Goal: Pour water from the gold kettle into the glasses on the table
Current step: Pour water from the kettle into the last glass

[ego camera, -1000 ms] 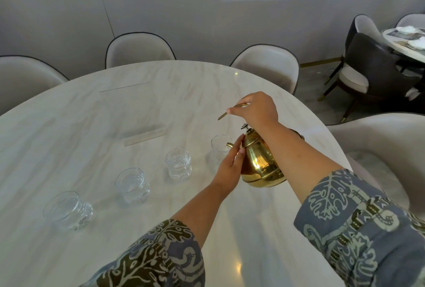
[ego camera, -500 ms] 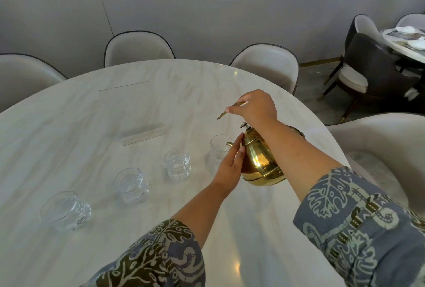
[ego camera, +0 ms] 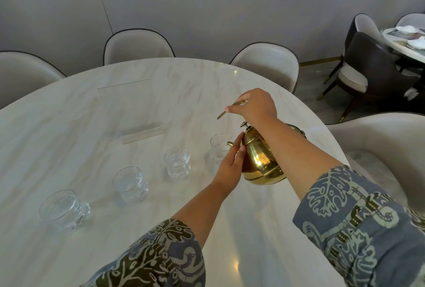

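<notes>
We are holding the gold kettle [ego camera: 259,160] just above the tabletop [ego camera: 69,126], at its right side, with the spout tipped over the rightmost glass [ego camera: 219,146]. Our right hand [ego camera: 255,107] is closed around the thin arched handle [ego camera: 226,109] from above, fingers [ego camera: 231,109] wrapped over the wire. Our left hand [ego camera: 232,162] is lying flat and open against the kettle's rounded flank, fingers extended toward the lid knob [ego camera: 244,124], steadying rather than gripping.

We are judging the kettle to be rigid polished metal, smooth and likely slippery on the belly, and heavier if water is inside. The handle is the sensible place to carry it; the palm on the side is only guiding the tilt. The lid may loosen as we tip, so keeping fingertips near the knob seems wise.

The kettle is leaning left, its spout [ego camera: 229,143] pointing toward the rightmost glass and touching or nearly touching the rim; we cannot tell which. Its body axis, base to knob, is tilting up and left.

The glasses are looking thin and fragile. Three more are standing in a row to the left: a second glass [ego camera: 177,162], a third glass [ego camera: 130,183] and a fourth glass [ego camera: 63,208], well apart.
</notes>
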